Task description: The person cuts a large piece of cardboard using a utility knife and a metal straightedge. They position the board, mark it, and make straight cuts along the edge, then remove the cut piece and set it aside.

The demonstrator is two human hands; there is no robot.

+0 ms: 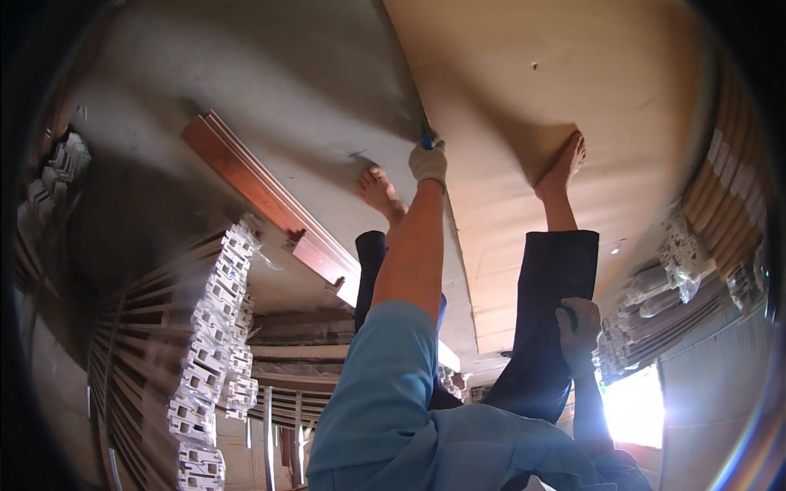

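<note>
My left hand (pixel 428 162), in a pale work glove, is closed around a small blue tool (pixel 426 141), mostly hidden by the fingers. Its tip meets the left edge of a large brown sheet (pixel 524 98) that looks like cardboard, lying on the grey floor. My right hand (pixel 580 323), gloved too, rests on my right trouser leg near the knee and holds nothing that I can see. My bare right foot (pixel 565 168) stands on the brown sheet. The bare left foot (pixel 381 192) is on the grey floor, just left of the gloved left hand.
Reddish-brown long profiles (pixel 254 188) lie on the floor to the left. A stack of pale hollow-ended profiles (pixel 214 352) stands at the lower left. Wrapped bundles (pixel 684 254) and brown rolls or long packs (pixel 729 192) line the right side. Bright light enters through an opening (pixel 634 405).
</note>
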